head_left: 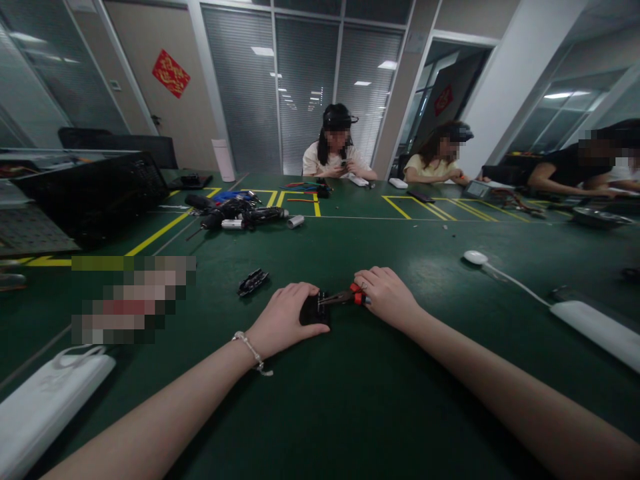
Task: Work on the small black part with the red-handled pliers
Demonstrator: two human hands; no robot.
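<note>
My left hand grips a small black device part flat on the green table, thumb along its near side and fingers along its far side. Closed around the red handles of needle-nose pliers, my right hand keeps the tool level above the tabletop. The jaws reach left onto the black part and touch it near its right half; whether they pinch a piece of it is too small to tell. To the left of my left hand lies another small black part, apart from both hands.
Tools and cables lie in a heap at the far left, near a large black case. White power banks flank my arms, and a white cable with a round end runs at right. Several people sit across the green table.
</note>
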